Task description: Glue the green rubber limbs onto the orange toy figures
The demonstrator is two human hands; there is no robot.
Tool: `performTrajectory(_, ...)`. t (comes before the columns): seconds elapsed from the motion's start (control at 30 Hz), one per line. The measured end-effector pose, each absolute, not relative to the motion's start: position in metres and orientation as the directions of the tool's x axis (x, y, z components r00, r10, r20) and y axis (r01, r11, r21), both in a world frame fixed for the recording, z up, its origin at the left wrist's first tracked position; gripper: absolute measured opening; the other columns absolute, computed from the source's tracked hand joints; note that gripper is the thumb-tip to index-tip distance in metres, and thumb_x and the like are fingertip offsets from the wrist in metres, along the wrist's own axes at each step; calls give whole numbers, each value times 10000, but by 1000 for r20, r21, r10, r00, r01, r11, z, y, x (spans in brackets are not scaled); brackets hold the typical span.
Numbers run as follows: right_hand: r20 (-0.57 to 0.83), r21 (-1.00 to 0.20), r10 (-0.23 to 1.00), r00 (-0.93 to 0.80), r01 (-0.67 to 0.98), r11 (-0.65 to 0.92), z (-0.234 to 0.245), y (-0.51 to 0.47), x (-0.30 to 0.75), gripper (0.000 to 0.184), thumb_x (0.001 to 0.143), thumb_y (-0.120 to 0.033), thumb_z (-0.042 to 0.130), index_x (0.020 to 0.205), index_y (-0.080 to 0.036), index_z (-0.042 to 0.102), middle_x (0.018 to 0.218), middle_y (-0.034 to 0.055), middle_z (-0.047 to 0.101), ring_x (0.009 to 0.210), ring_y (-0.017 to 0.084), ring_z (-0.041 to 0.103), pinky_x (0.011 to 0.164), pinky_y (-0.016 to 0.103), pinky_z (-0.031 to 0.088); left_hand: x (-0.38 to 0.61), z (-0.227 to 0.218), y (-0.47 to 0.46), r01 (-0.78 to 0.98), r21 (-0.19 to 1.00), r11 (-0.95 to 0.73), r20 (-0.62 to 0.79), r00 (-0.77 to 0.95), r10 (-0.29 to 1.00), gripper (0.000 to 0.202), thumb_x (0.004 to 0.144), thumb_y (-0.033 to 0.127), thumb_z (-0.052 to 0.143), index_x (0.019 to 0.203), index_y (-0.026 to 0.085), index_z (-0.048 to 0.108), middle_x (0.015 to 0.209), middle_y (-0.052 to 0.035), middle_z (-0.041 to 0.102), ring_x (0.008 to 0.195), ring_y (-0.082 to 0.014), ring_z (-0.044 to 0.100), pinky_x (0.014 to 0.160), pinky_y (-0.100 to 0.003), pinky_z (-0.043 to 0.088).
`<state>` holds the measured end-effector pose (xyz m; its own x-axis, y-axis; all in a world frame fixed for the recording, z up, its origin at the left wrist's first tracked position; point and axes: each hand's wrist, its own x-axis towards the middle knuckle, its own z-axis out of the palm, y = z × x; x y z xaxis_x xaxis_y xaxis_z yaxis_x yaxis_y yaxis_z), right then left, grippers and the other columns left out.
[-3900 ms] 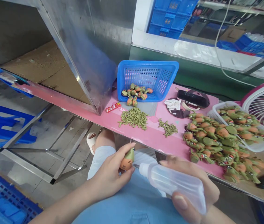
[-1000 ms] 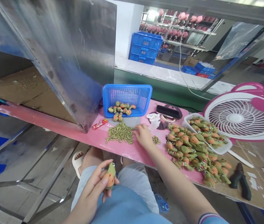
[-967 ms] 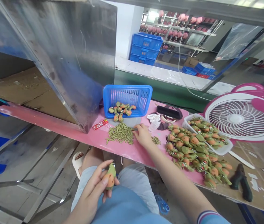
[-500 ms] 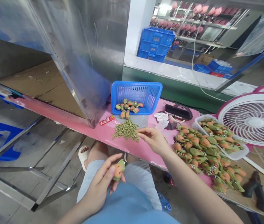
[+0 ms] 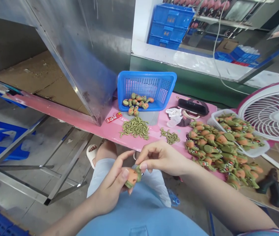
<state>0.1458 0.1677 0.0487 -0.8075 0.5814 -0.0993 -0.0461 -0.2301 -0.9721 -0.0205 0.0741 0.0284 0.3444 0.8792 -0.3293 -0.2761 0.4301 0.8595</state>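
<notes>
My left hand [image 5: 112,188] holds a small green and orange toy figure [image 5: 132,177] over my lap. My right hand [image 5: 161,157] meets it from the right, fingertips pinched at the figure's top end; a small green piece seems to be between them, mostly hidden. Two piles of green curved pieces lie on the pink table edge: a larger pile [image 5: 136,127] and a smaller pile [image 5: 170,136]. A heap of like figures [image 5: 215,147] lies to the right.
A blue basket [image 5: 145,87] with a few figures leans at the back. A white tray [image 5: 252,152] of figures, a white fan [image 5: 274,114], a black phone [image 5: 192,106], black pliers [image 5: 272,186], a red packet [image 5: 113,117] and a metal cabinet [image 5: 80,49] surround the work spot.
My right hand left the pile of green pieces on the table and came down to the figure in my left hand. The squeeze bottle it held earlier is out of view.
</notes>
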Motion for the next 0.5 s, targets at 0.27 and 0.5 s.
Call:
performTrajectory(0.27,-139,-957,523,-841,-22,-289,48,168,145,176,722,-285,697,757,-120,648,608,1,621,510,79,563,470,159,455,-19,31,75,-301,843,445,-325,375,868,556,811,533,454,1270,245,330,732,7,565,549,-115,428,540,-244,381)
performTrajectory(0.5,-152,-954,518,-842,-12,-299,45,165,144,158,725,-270,692,751,-123,642,608,-4,627,538,93,590,506,177,478,-19,30,74,-348,790,505,-371,385,845,492,813,501,482,1226,252,384,696,27,552,544,-96,436,528,-213,376)
